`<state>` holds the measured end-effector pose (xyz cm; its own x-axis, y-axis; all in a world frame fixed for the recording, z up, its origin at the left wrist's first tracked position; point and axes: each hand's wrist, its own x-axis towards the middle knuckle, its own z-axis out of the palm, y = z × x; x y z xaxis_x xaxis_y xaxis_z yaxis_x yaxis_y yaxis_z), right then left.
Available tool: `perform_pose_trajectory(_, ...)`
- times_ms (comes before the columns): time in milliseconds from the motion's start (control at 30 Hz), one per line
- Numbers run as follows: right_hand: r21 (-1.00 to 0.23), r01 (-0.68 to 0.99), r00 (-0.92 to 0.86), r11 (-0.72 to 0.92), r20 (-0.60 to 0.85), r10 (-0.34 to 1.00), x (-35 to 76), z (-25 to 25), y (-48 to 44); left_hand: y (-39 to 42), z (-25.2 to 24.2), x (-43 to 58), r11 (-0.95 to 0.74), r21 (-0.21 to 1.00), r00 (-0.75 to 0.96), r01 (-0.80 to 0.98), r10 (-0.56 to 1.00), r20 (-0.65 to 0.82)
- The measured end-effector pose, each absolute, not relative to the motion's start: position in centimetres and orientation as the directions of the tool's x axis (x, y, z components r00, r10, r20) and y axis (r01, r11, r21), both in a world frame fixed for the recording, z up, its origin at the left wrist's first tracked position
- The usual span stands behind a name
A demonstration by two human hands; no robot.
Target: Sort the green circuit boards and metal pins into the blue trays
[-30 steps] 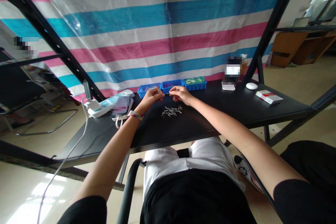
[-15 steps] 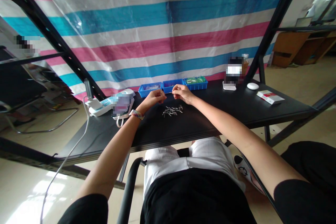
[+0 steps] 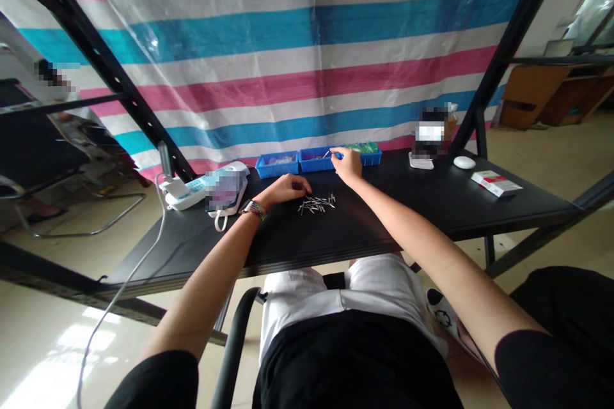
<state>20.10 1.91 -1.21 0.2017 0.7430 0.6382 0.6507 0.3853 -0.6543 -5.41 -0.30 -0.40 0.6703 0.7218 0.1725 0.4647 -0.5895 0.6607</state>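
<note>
My right hand (image 3: pixel 347 165) is over the middle blue bin (image 3: pixel 316 164), its fingertips pinching a thin silvery metal pin (image 3: pixel 327 154) above the bin's rim. My left hand (image 3: pixel 286 189) rests low over the table, its fingers bent together at the left edge of a loose pile of metal pins (image 3: pixel 317 204). What lies between those fingertips, if anything, is too small to make out. The pins lie crisscross on the black table (image 3: pixel 288 239).
A left blue bin (image 3: pixel 277 171) holds clear bags; the right blue bin (image 3: pixel 371 158) holds green packets. A power strip (image 3: pixel 185 197) and a blurred device on a white case (image 3: pixel 224 193) lie left. A phone stand (image 3: pixel 421 162), white mouse (image 3: pixel 464 162) and small box (image 3: pixel 496 183) stand right.
My hands were close together above the pile. The right has moved up to the middle bin with a metal pin, and the left has come down to the pile's edge.
</note>
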Motion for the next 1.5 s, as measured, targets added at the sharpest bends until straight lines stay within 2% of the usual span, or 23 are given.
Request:
perform_pose_trajectory(200,-0.566,0.646,0.027,0.512,0.688,0.726,19.6,-1.1,0.5,0.3,-0.8,-5.6,-0.581,0.69,0.701,0.432,0.698,0.149)
perform_pose_trajectory(333,-0.553,0.601,-0.059,0.576,0.689,0.723,19.3,-1.2,-0.1,0.1,-0.6,-5.5,-0.585,0.707,0.702,0.398,0.691,0.176)
perform_pose_trajectory(533,-0.614,0.506,-0.099,0.606,0.656,0.748,19.0,-1.8,0.1,-0.4,0.2,-5.5,-0.498,0.794,0.67,0.35,0.725,0.16)
perform_pose_trajectory(767,-0.749,0.313,-0.203,0.583,0.547,0.812,18.4,-2.0,-0.3,-0.8,0.8,-5.6,-0.372,0.91,0.545,0.183,0.809,0.221)
perform_pose_trajectory(1000,-0.864,0.113,-0.266,0.49,0.449,0.853,17.6,-1.2,-1.4,-0.7,1.0,-5.7,-0.415,0.899,0.382,0.138,0.86,0.339)
perform_pose_trajectory(1300,-0.874,0.096,-0.314,0.476,0.427,0.848,16.7,-1.2,-1.9,-1.3,0.8,-4.6,-0.335,0.941,0.355,0.039,0.885,0.3)
perform_pose_trajectory(1500,-0.893,0.073,-0.306,0.445,0.405,0.862,17.0,-1.3,-1.8,-1.0,0.6,-4.6,-0.353,0.935,0.332,0.026,0.885,0.325)
